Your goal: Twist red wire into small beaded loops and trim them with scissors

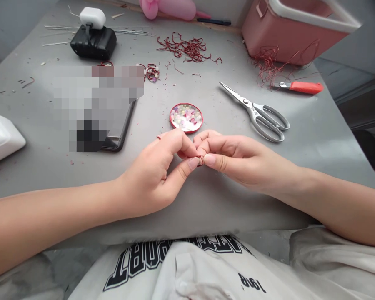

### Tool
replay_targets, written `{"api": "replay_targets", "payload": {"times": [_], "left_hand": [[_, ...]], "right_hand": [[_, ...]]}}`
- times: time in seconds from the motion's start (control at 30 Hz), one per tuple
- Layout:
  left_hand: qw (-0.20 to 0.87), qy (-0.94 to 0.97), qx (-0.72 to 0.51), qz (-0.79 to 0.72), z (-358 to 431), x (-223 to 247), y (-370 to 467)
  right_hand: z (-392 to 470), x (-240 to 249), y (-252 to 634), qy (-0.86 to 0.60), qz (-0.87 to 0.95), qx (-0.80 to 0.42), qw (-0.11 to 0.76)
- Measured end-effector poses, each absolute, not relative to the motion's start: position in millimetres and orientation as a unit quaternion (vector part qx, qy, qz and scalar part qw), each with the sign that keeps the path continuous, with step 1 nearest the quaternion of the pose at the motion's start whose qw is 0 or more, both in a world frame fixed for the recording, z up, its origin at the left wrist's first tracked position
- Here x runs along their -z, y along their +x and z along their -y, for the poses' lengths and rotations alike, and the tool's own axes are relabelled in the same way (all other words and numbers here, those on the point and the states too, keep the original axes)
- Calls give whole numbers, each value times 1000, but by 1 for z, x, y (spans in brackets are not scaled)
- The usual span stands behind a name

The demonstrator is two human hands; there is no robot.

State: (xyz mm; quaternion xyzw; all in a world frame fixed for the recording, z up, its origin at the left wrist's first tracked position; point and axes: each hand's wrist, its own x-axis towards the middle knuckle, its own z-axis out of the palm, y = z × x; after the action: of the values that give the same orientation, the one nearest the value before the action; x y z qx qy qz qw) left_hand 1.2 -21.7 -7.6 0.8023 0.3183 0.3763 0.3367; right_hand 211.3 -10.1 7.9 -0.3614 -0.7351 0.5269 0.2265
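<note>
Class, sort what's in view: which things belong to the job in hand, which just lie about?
Likely in the job: red wire loop between left hand and right hand, beads, wire pieces, scissors.

Likely lying about: phone, pink balloon, pink bin.

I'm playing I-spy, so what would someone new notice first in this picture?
Probably the left hand and right hand, pinching a small red loop near the middle. Just beyond them sits a red-rimmed dish of colourful beads. A big pink bin stands at the back right.
</note>
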Motion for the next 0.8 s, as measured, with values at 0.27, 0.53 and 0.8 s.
{"api": "replay_targets", "payload": {"times": [0.27, 0.53, 0.8], "left_hand": [[379, 761, -383, -361, 20, 10, 2], [332, 794, -336, -384, 18, 7, 1], [314, 812, -332, -364, 19, 7, 2]], "right_hand": [[16, 2, 208, -364, 783, -339, 373], [17, 5, 208, -331, 864, -76, 373], [19, 12, 212, -256, 879, 180, 359]]}}
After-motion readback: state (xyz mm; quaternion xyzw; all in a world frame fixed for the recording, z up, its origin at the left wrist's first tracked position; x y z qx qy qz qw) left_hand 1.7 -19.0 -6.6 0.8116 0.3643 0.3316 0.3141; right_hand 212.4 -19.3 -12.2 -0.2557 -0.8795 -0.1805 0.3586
